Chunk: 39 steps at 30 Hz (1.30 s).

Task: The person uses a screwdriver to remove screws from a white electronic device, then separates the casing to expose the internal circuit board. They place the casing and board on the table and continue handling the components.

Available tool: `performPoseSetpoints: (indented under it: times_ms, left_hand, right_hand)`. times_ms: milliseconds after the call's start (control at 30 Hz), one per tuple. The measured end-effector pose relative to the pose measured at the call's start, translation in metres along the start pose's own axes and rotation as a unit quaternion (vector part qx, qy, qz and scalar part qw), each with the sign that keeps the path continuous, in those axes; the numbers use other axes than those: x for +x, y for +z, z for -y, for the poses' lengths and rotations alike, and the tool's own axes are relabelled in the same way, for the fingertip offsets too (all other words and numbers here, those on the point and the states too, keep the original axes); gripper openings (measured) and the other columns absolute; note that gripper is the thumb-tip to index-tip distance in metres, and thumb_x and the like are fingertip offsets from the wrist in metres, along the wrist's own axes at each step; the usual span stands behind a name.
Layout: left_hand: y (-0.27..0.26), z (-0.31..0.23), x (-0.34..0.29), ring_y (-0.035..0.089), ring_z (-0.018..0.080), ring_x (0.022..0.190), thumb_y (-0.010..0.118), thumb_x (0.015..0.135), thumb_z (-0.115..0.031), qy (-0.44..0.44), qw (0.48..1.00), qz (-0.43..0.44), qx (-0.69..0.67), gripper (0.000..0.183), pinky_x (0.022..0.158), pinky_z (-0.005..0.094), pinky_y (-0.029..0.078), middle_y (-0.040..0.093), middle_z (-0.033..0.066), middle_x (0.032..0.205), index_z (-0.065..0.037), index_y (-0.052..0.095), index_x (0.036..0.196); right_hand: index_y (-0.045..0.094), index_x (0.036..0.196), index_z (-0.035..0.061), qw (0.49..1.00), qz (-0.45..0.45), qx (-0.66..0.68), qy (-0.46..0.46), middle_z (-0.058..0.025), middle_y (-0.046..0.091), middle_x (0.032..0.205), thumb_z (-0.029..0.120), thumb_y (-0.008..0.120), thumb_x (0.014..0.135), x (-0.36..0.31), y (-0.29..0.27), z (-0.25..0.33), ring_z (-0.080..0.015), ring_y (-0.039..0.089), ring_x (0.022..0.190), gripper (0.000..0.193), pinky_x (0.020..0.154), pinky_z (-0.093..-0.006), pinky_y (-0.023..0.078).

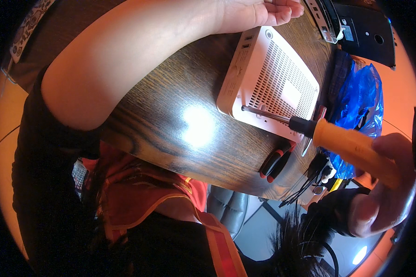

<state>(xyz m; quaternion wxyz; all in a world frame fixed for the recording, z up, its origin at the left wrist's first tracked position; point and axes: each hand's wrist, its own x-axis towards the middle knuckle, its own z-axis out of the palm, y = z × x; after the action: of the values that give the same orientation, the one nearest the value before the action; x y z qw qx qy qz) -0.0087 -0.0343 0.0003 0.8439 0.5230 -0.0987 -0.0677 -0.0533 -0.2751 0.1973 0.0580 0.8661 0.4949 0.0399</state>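
Note:
My right hand [388, 184] is wrapped round the orange handle of a screwdriver [351, 143]. Its thin metal shaft reaches left, and the tip meets a near corner of a white box-shaped electronic device [286, 69]. That device lies on the wooden table, its perforated grille facing up and small ports along one side. At the top of the view, my left hand [259, 13] rests by the device's far end. Its fingers are loosely bent, with nothing seen in them, though the frame's edge cuts off part of the hand.
Red-and-black handled pliers [275, 164] lie beside the device at the table's near edge. A blue plastic bag [360, 97], black cables [307, 180], a black flat panel [367, 39] and another ported device [326, 21] stand to the right. A grey chair [226, 207] is below.

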Motion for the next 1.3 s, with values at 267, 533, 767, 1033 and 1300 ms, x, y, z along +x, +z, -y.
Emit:
performPoseSetpoints:
  times_ms: [267, 533, 767, 1033, 1300]
  left_hand:
    - [-0.001, 0.007, 0.013, 0.054, 0.014, 0.096, 0.049, 0.081, 0.016, -0.022, 0.997, -0.009, -0.075, 0.039, 0.083, 0.0186, 0.047, 0.057, 0.0104, 0.107, 0.007, 0.047, 0.119]
    - [0.0, 0.003, 0.003, 0.054, 0.0148, 0.096, 0.047, 0.082, 0.016, 0.012, 1.0, 0.002, 0.005, 0.037, 0.084, 0.0189, 0.047, 0.057, 0.0113, 0.106, 0.007, 0.048, 0.117]
    - [0.006, -0.006, 0.001, 0.054, 0.0139, 0.095, 0.049, 0.082, 0.015, -0.019, 1.0, -0.009, 0.003, 0.037, 0.084, 0.0186, 0.047, 0.057, 0.0107, 0.106, 0.007, 0.048, 0.118]
    - [0.006, -0.01, -0.003, 0.054, 0.0124, 0.093, 0.049, 0.084, 0.012, -0.015, 0.999, 0.002, 0.029, 0.034, 0.082, 0.0176, 0.047, 0.057, 0.0092, 0.103, 0.006, 0.048, 0.118]
    - [0.002, 0.0, 0.005, 0.054, 0.0133, 0.094, 0.049, 0.082, 0.015, -0.021, 1.0, -0.014, -0.015, 0.035, 0.082, 0.0182, 0.047, 0.057, 0.0097, 0.103, 0.006, 0.048, 0.117]
  right_hand:
    - [0.056, 0.099, 0.0008, 0.994, 0.061, 0.092, -0.026, -0.0118, 0.051, 0.081, 0.023, 0.065, 0.083, 0.017, -0.002, 0.0, -0.0185, 0.059, 0.066, 0.029, 0.053, -0.017, 0.042]
    - [0.052, 0.107, 0.0054, 0.993, 0.117, 0.004, 0.015, -0.0148, 0.053, 0.092, 0.024, 0.062, 0.085, 0.003, -0.01, -0.001, -0.0205, 0.058, 0.074, 0.03, 0.057, -0.0261, 0.048]
    - [0.053, 0.108, 0.0042, 0.992, 0.079, 0.085, -0.051, -0.0107, 0.054, 0.075, 0.035, 0.056, 0.09, 0.02, 0.001, 0.009, -0.0175, 0.056, 0.059, 0.036, 0.056, -0.0238, 0.047]
    - [0.051, 0.11, 0.0037, 0.986, 0.151, 0.029, -0.065, -0.0108, 0.058, 0.086, 0.047, 0.044, 0.093, 0.022, -0.005, 0.001, -0.016, 0.063, 0.073, 0.047, 0.056, -0.0221, 0.049]
    - [0.048, 0.117, 0.0027, 0.994, 0.044, -0.079, -0.06, -0.0121, 0.058, 0.097, 0.026, 0.042, 0.098, 0.011, -0.004, -0.002, -0.0199, 0.065, 0.077, 0.031, 0.067, -0.0183, 0.052]
